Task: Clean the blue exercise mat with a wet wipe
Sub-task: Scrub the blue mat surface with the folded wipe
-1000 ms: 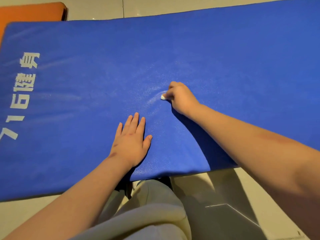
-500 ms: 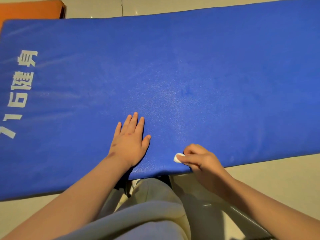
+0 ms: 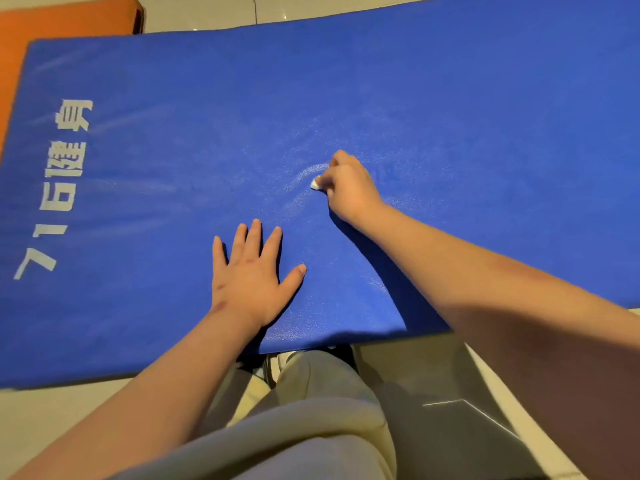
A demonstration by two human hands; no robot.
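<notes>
The big blue mat [image 3: 415,98] lies flat on the pale floor [image 3: 52,410], and it fills most of the view. An orange mat [image 3: 62,22] peeks out at the far left corner. White letters [image 3: 59,188] run along the left end of the blue mat.

The person seems to be in the rubbing step, partway through the job. Next, the wipe likely needs a firm push across a part not yet rubbed.

The left hand [image 3: 249,278] rests flat on the mat near the close edge, fingers straight and spread. The right arm reaches out over the mat. The right hand [image 3: 349,188] is curled, with its fingers pinching the small white wipe [image 3: 316,183], which presses on the middle of the mat.
</notes>
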